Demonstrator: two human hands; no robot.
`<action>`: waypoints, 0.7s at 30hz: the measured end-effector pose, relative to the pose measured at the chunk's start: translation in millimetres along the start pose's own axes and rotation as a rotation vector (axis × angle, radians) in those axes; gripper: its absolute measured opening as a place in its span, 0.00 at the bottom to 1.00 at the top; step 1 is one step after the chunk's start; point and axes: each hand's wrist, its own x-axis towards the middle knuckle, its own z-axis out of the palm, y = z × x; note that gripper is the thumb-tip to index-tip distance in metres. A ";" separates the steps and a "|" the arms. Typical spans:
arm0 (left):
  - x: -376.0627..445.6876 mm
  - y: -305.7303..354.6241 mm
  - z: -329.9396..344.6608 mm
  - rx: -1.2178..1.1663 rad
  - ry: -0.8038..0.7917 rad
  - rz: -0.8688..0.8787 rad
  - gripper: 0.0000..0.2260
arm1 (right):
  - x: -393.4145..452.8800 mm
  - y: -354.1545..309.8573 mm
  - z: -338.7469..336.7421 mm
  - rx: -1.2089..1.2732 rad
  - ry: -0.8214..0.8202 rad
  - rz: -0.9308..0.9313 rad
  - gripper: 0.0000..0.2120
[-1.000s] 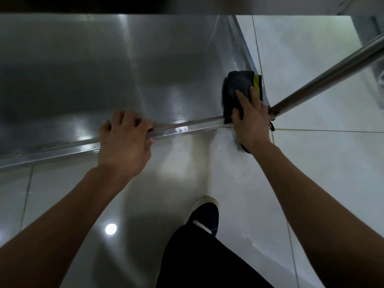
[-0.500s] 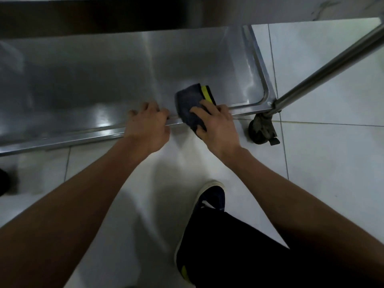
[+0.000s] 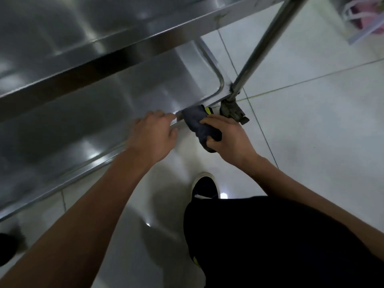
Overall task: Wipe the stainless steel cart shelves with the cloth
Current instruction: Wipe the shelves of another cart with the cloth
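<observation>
Head view, looking down: the right hand (image 3: 229, 140) grips a dark cloth (image 3: 197, 121) with a yellow edge, fingers and thumb curled round it, and holds it against the near rim of the lower shelf (image 3: 104, 113) close to that shelf's right near corner. Just left of the cloth, the left hand (image 3: 152, 135) grasps the same rim, fingers hooked over its edge. An upper shelf (image 3: 99, 28) overhangs the far part of the lower one. Right of the cloth, a caster (image 3: 231, 111) sits under the corner, and a steel post (image 3: 264, 46) rises from it. Below, on the tiled floor (image 3: 311, 121), a dark shoe (image 3: 204, 187) points toward the cart.
</observation>
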 end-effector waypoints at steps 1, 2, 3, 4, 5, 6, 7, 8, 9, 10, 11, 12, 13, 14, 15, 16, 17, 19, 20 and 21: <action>5.0 8.9 -1.2 0.000 -0.008 0.026 0.16 | -4.0 4.1 -6.3 0.016 0.023 0.034 0.21; 10.4 18.1 -1.9 0.004 -0.019 0.060 0.17 | -7.5 9.8 -12.2 0.024 0.048 0.069 0.21; 16.1 27.9 -2.6 0.011 -0.037 0.098 0.17 | -11.3 15.3 -18.5 0.024 0.069 0.104 0.21; 21.4 38.2 -3.3 0.015 -0.055 0.133 0.18 | -15.5 20.0 -25.6 0.023 0.083 0.139 0.21; 27.3 50.0 -5.5 0.013 -0.075 0.160 0.18 | -19.2 24.9 -33.8 0.033 0.097 0.169 0.21; 34.0 63.7 -8.4 0.014 -0.099 0.187 0.17 | -23.8 30.1 -43.0 0.051 0.114 0.192 0.21; 37.6 78.0 -10.6 0.017 -0.129 0.221 0.17 | -31.4 34.7 -51.9 0.065 0.124 0.215 0.21; 38.4 92.2 -12.8 0.015 -0.155 0.251 0.17 | -40.6 37.5 -61.3 0.080 0.137 0.246 0.20; 40.7 107.3 -17.6 0.010 -0.162 0.291 0.17 | -47.9 40.3 -73.2 0.088 0.163 0.276 0.19; 43.4 122.5 -24.7 -0.006 -0.165 0.330 0.17 | -54.3 42.4 -87.2 0.100 0.185 0.307 0.17; 45.0 136.8 -31.6 -0.032 -0.182 0.359 0.17 | -63.5 41.9 -101.5 0.125 0.202 0.353 0.16; 46.3 152.2 -38.5 -0.041 -0.201 0.389 0.17 | -73.8 40.5 -116.4 0.146 0.233 0.395 0.15; 46.9 168.3 -47.5 -0.044 -0.234 0.401 0.17 | -84.4 38.7 -132.0 0.168 0.267 0.441 0.16; 46.9 184.5 -57.9 -0.039 -0.267 0.408 0.16 | -94.9 37.6 -146.3 0.184 0.303 0.490 0.17; 46.5 200.6 -68.3 -0.037 -0.291 0.425 0.17 | -106.1 35.6 -160.2 0.197 0.338 0.545 0.18; 45.9 216.7 -79.2 -0.041 -0.305 0.448 0.17 | -115.8 33.0 -174.4 0.211 0.374 0.595 0.18; 44.9 233.1 -90.8 -0.042 -0.319 0.469 0.17 | -124.6 28.3 -189.4 0.226 0.408 0.634 0.19; 41.7 265.8 -114.2 -0.028 -0.342 0.511 0.17 | -140.1 17.7 -218.2 0.230 0.467 0.683 0.19; 39.7 281.0 -126.6 -0.017 -0.347 0.530 0.18 | -146.7 11.6 -233.2 0.224 0.491 0.703 0.19; 36.7 294.8 -141.2 -0.002 -0.355 0.539 0.18 | -152.0 3.8 -249.2 0.223 0.506 0.724 0.19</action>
